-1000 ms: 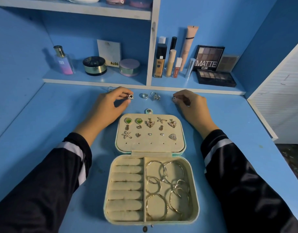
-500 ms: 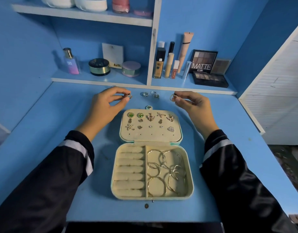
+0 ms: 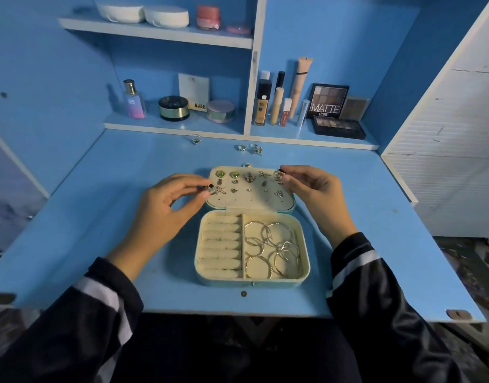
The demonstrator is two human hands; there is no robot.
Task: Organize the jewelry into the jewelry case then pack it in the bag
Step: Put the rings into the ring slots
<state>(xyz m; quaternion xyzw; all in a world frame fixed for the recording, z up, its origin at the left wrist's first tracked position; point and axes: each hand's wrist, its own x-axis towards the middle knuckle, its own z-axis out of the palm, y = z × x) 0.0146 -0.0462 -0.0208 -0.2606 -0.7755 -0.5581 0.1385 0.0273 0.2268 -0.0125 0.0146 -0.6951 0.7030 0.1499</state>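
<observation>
Small silver rings (image 3: 278,175), pinched by left hand (image 3: 166,211) and right hand (image 3: 318,194), are now brought over the open cream jewelry case (image 3: 253,281).

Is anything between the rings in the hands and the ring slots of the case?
Nothing visible. Left hand pinches a black-stone ring, right hand a second ring, over the earring panel; the ring slots lie bare.

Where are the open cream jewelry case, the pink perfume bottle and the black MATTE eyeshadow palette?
Open cream jewelry case (image 3: 242,244): head view, central divider.
Pink perfume bottle (image 3: 135,106): head view, glass body.
Black MATTE eyeshadow palette (image 3: 328,102): head view, upright lid.
</observation>
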